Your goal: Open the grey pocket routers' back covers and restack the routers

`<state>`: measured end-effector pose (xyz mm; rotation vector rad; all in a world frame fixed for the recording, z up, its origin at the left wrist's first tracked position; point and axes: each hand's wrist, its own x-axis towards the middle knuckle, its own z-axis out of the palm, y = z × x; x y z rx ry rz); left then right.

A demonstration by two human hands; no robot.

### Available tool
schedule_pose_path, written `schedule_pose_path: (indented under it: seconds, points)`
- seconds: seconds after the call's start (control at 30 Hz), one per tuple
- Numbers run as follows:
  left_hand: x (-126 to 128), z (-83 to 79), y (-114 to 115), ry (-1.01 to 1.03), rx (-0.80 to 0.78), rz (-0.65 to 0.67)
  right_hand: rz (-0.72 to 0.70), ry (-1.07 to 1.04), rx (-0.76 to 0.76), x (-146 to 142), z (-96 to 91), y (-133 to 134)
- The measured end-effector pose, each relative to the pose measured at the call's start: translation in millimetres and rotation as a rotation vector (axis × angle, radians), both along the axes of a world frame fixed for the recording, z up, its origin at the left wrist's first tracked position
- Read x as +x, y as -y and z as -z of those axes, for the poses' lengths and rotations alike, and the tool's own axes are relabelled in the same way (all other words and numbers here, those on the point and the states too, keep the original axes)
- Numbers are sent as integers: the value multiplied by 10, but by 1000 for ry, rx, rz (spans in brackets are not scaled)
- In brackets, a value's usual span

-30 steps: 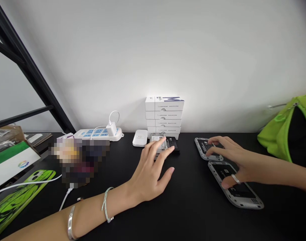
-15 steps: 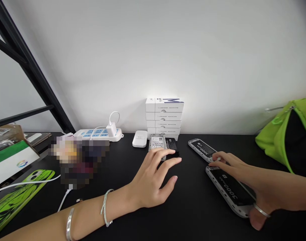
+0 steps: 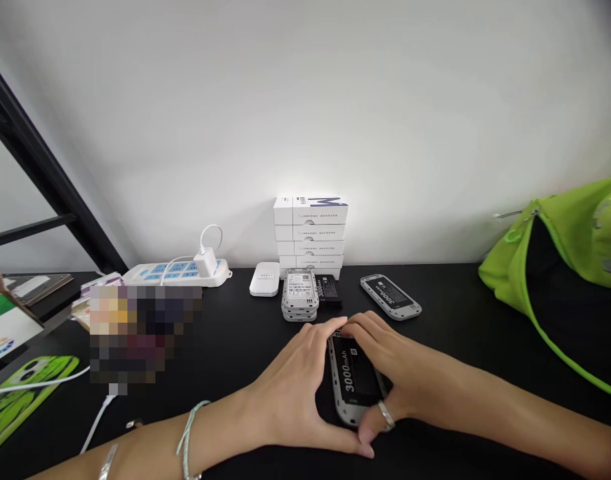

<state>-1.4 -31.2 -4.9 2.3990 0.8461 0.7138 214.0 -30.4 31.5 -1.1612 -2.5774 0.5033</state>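
Note:
A grey pocket device (image 3: 335,393), its back uncovered to show a black 3000mAh battery (image 3: 353,373), lies between my hands near the table's front. My right hand (image 3: 400,373) grips it from the right, fingers over the top end and thumb at the bottom end. From the other side, my left hand (image 3: 295,393) curves around it, fingertips at the top end, thumb beside my right thumb. A second such device (image 3: 408,311) with a battery lies behind on the right. Farther back are stacked grey devices (image 3: 300,297) beside a loose black battery (image 3: 328,290).
White boxes (image 3: 315,233) are piled against the wall. Left of them are a white rounded device (image 3: 264,279) and a power strip (image 3: 215,273) with a charger (image 3: 205,261). A green phone case (image 3: 40,380) lies left; a green bag (image 3: 515,267) stands right.
My right hand has brought the near device leftward, away from the second one. My left hand has moved down to it, and both hands now surround it. The view has turned right.

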Motion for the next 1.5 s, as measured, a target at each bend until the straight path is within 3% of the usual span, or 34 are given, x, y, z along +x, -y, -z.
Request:
schedule_pose_path:
  seconds: [0.2,0.5,0.6,0.73,0.83,0.93,1.0,1.07,1.17,1.27,1.4,1.5]
  points:
    - [-22,26,-17,31,-63,-26,87,-49,-82,-69,25,-27]
    - [-15,8,-23,-5,-66,-13,98,-33,-135,-80,15,-63]
    - [-3,-8,-10,27,-9,-2,141,-95,-180,-101,6,-78]
    - [-36,-52,-53,93,125,-50,148,-217,-2,-120,-69,31]
    - [-95,-96,-142,140,321,-84,87,-244,-83,-106,-180,127]
    - [-139,-132,-239,127,415,-154,85,-520,-264,-78,-286,42]
    - [-154,-133,-294,96,395,-255,137,-766,-332,-47,-313,-142]
    - [-163,-112,-335,49,348,-357,229,-851,-348,-1,-285,-379]
    - [-176,-60,-372,-53,199,-437,361,-722,-399,60,-153,-711]
    - [-183,-22,-400,-105,65,-442,396,-646,-413,55,10,-920]
    - [-179,3,-460,-70,35,-443,425,-527,-364,-33,140,-1012]
    - [-180,16,-495,-50,39,-463,397,-413,-290,-30,125,-1001]
